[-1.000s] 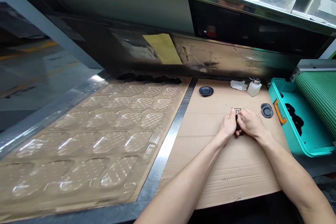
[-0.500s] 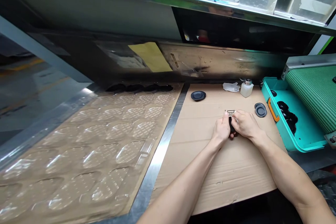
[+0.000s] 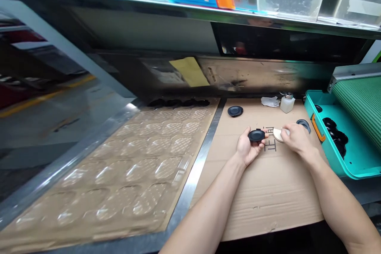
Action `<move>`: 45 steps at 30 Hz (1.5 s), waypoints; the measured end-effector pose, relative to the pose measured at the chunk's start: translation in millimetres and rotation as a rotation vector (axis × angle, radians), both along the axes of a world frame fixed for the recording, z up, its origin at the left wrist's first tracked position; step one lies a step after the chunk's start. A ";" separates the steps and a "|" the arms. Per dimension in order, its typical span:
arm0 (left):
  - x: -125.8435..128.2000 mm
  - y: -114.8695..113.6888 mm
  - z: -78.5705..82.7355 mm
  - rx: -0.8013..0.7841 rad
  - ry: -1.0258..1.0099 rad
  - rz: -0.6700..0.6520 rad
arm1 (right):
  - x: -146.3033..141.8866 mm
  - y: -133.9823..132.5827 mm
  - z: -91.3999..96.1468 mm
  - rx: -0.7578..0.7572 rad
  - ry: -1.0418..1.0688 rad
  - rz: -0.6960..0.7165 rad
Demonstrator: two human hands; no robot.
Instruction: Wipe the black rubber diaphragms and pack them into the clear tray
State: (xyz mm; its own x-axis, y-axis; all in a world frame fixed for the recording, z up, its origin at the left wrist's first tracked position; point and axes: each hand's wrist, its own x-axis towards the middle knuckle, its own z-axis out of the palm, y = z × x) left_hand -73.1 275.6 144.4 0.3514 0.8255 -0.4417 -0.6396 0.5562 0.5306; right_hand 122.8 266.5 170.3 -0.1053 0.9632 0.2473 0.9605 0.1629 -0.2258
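Note:
My left hand (image 3: 246, 150) is closed around the edge of a small black disc-shaped plastic part (image 3: 256, 135), its broad face turned up. To the right of it, my right hand (image 3: 298, 139) pinches a flat cream-coloured pad (image 3: 278, 135) just above the cardboard sheet (image 3: 256, 190). Another black disc (image 3: 235, 111) lies on the cardboard behind my left hand. Beyond my right hand are more black discs (image 3: 304, 125), seemingly overlapping and partly covered by the hand.
A clear plastic tray (image 3: 139, 164) with moulded hollows spreads out at left, black parts (image 3: 180, 103) in its far row. At the back stand a white bottle (image 3: 287, 104) and crumpled tissue (image 3: 270, 101). A teal bin (image 3: 329, 158) sits at right, below a green conveyor belt (image 3: 361, 99).
My hands, together around the black part before, are now apart. My right hand has moved right and the cream pad shows in it. The black part now faces up in my left hand.

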 end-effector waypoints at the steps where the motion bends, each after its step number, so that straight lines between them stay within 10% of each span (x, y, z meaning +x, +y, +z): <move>1: -2.5 0.3 0.5 0.015 -0.010 -0.002 | 3.7 0.4 3.9 -0.022 -0.017 -0.026; 14: -7.0 -9.2 -13.0 1.041 1.240 0.514 | 35.5 0.4 15.5 -0.387 -0.269 -0.164; 21: -6.4 -7.9 -15.4 1.011 1.279 0.503 | 38.0 0.4 15.8 -0.391 -0.292 -0.134; 29: -23.6 1.7 -16.1 0.901 1.373 0.261 | 12.6 2.8 -6.3 -0.162 -0.073 0.224; 45: -57.7 8.5 -24.1 0.763 1.901 0.022 | 2.4 4.4 -19.7 -0.169 -0.024 0.191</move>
State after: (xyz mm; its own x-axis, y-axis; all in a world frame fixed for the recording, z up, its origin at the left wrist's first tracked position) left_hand -130.8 284.2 120.3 -0.0485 0.9786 0.1999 0.8801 -0.0528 0.4718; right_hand 125.2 270.9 150.5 -0.2934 0.9527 0.0798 0.9212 0.3040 -0.2428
